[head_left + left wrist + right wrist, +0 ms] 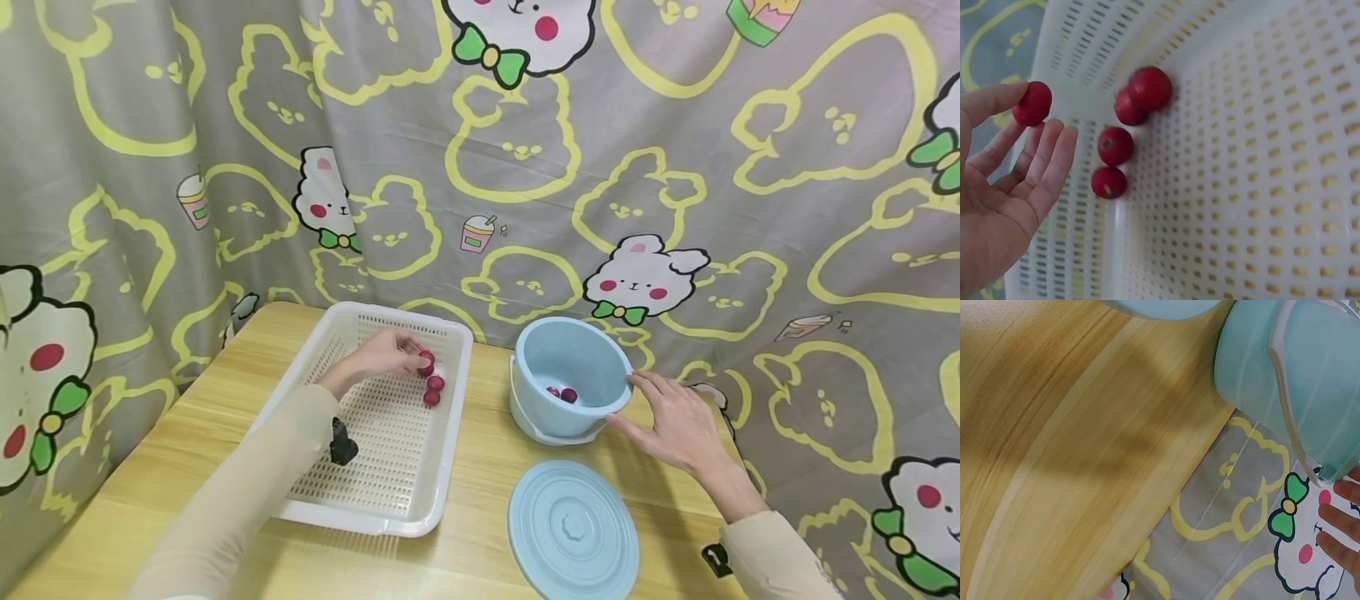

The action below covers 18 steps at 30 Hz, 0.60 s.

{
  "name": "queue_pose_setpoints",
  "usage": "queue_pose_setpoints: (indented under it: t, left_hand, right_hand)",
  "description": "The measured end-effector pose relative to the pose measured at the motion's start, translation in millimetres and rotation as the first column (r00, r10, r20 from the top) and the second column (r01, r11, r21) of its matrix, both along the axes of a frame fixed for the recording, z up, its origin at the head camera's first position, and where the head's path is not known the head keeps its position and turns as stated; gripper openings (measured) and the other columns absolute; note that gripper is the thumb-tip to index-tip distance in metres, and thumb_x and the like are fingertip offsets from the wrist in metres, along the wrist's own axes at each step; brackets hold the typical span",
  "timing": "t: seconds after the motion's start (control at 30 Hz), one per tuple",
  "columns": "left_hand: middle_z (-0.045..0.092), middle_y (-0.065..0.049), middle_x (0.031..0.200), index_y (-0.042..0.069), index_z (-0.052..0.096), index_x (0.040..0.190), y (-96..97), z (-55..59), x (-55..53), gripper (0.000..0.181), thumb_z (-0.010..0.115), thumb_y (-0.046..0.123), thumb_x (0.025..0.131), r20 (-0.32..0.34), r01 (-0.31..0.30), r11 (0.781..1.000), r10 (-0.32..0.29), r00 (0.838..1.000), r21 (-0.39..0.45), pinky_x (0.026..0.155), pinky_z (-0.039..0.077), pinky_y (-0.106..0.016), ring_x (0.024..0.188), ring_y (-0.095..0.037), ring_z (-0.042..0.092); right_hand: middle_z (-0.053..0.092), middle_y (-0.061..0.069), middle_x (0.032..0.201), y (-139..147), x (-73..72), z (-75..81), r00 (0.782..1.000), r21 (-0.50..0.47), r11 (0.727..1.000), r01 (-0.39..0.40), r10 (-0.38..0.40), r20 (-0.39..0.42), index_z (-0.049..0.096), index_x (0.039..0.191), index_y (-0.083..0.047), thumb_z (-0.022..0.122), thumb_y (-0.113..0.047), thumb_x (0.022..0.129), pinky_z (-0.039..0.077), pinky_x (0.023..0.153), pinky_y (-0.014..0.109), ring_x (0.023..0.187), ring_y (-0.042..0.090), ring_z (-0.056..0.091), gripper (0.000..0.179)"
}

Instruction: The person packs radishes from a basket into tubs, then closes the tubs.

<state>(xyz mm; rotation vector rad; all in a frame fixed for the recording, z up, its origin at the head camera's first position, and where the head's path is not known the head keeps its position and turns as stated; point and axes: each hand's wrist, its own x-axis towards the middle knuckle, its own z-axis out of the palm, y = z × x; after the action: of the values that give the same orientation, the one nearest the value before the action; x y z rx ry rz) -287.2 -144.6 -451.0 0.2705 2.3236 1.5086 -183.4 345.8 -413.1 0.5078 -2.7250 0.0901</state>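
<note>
My left hand (390,353) is over the far end of a white perforated basket (453,417). Its thumb and fingertips pinch a small round red radish (1033,104), held up near the basket's side wall. Several more radishes (1150,89) lie on the basket floor along that wall, some touching each other. At the right, my right hand (678,421) touches the rim of a light blue bucket (573,327) with its thumb and fingertips, the fingers fairly straight. Two radishes (568,395) show at the bottom of the bucket. In the right wrist view, only some fingers (1338,522) appear beside the bucket.
A round blue lid (573,529) lies flat on the wooden table (480,483), in front of the bucket. The bucket's pale handle (1285,394) hangs down its side. A patterned curtain (525,275) stands right behind the table's far edge.
</note>
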Motion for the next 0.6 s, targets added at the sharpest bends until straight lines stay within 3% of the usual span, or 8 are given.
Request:
queue_pose_setpoints:
  t: [0.13,0.4,0.47,0.6]
  left_hand:
    - [0.069,-0.010,0.107,0.005,0.070,0.123,7.5,6.5,-1.3,0.034,0.079,0.021,0.094,-0.012,0.005,1.000,-0.005,1.000,0.013,0.095,0.065,-0.050,0.101,-0.035,0.073]
    - [0.071,-0.012,0.104,0.003,0.070,0.119,23.4,22.0,0.7,0.030,0.078,0.021,0.096,-0.054,0.050,0.997,-0.047,0.997,0.063,0.092,0.066,-0.050,0.104,-0.045,0.074]
    - [0.072,-0.013,0.104,0.004,0.071,0.117,28.0,25.3,1.2,0.028,0.078,0.020,0.096,-0.059,0.049,0.996,-0.045,0.997,0.077,0.094,0.065,-0.053,0.098,-0.041,0.075]
    - [0.073,-0.013,0.104,0.005,0.071,0.116,37.7,30.3,1.9,0.028,0.079,0.022,0.095,-0.062,0.049,0.995,-0.044,0.997,0.084,0.091,0.066,-0.048,0.101,-0.044,0.075]
  right_hand:
    - [0.069,0.019,0.138,0,-0.4,0.1,1.000,0.001,1.000,0.001,-0.001,0.001,0.066,0.136,-0.007,0.076,-0.063,0.087,0.056,0.095,0.067,0.120,0.046,0.067,0.076]
    - [0.068,0.019,0.139,-1,0.6,1.2,1.000,0.004,1.000,0.009,-0.009,0.018,0.065,0.137,-0.007,0.075,-0.064,0.087,0.056,0.097,0.067,0.122,0.046,0.067,0.077]
    - [0.068,0.019,0.139,-1,0.9,1.2,1.000,0.005,1.000,0.012,-0.012,0.022,0.065,0.138,-0.007,0.074,-0.064,0.087,0.056,0.097,0.067,0.122,0.046,0.067,0.077]
    - [0.068,0.019,0.139,-1,1.0,0.8,1.000,0.002,1.000,0.008,-0.008,0.009,0.065,0.137,-0.007,0.075,-0.064,0.087,0.057,0.096,0.066,0.121,0.046,0.067,0.076]
